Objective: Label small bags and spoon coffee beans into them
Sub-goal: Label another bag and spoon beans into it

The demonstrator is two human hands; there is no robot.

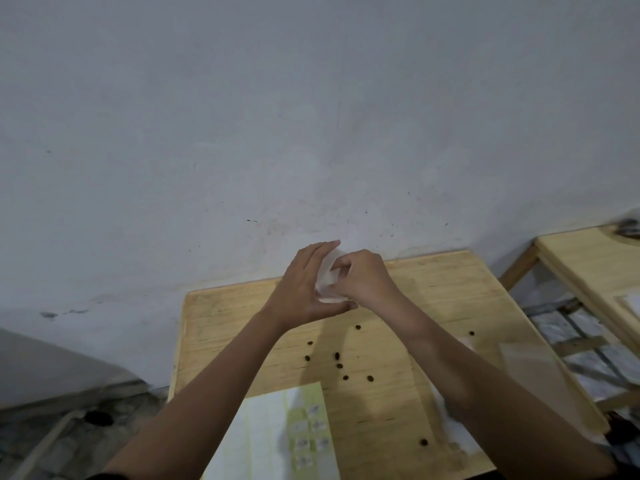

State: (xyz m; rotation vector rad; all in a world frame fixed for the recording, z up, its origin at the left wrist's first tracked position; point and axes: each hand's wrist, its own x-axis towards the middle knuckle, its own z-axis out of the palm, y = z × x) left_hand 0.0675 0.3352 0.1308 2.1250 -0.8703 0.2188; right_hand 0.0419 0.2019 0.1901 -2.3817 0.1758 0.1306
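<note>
gripping small bag [326, 276] above tabletop [433, 289]: left hand [304, 289] cupped round it, right hand [365, 277] pinching. judged light, limp, slippery; best held at mouth edges.

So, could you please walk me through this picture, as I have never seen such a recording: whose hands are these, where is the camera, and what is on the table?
There is no machine here, only a person working with bare hands. The single picture comes from a wide-angle camera worn on the person's head, looking forward and down, so both arms reach in from the bottom edge. The left hand and the right hand meet above the far part of a wooden table and together hold a small pale bag; the right fingers are curled and pinch at it. Loose coffee beans lie scattered on the wood. Near the person lies a label sheet with a few small labels left on it; their print is too blurred to read. A second table stands to the right.
</note>
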